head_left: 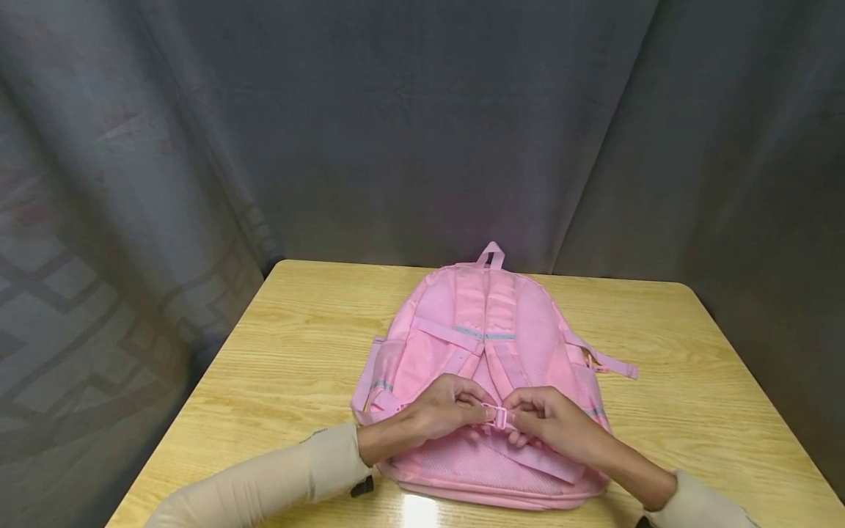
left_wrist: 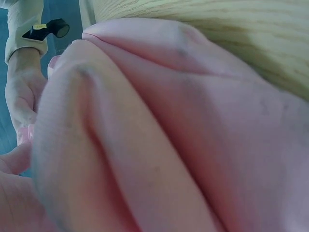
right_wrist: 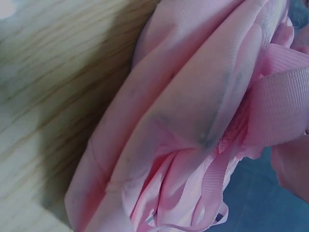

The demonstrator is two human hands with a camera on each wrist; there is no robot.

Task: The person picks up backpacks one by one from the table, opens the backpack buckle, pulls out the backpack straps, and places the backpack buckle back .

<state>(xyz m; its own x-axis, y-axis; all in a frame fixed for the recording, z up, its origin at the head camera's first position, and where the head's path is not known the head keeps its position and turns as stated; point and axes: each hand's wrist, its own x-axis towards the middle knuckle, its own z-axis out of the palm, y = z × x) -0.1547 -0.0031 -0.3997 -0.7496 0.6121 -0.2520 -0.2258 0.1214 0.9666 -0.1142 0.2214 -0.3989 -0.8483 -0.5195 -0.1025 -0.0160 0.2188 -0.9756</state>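
Observation:
A pink backpack (head_left: 429,374) lies on the table with its shoulder straps (head_left: 487,301) facing up. Over its lower part, both hands meet at a small pink plastic buckle (head_left: 500,418). My left hand (head_left: 444,408) pinches the buckle's left side between thumb and fingers, while my right hand (head_left: 557,424) pinches its right side. Whether the buckle's halves are joined I cannot tell. In the left wrist view, backpack fabric (left_wrist: 183,125) hides most of the hands' work. Pink webbing (right_wrist: 280,106) runs to the right hand at the edge of the right wrist view.
The wooden table (head_left: 290,352) extends around the backpack on both sides. Grey curtains (head_left: 396,132) hang behind it and along the sides. A loose strap end (head_left: 617,367) sticks out to the backpack's right, and a top loop (head_left: 491,253) points away from me.

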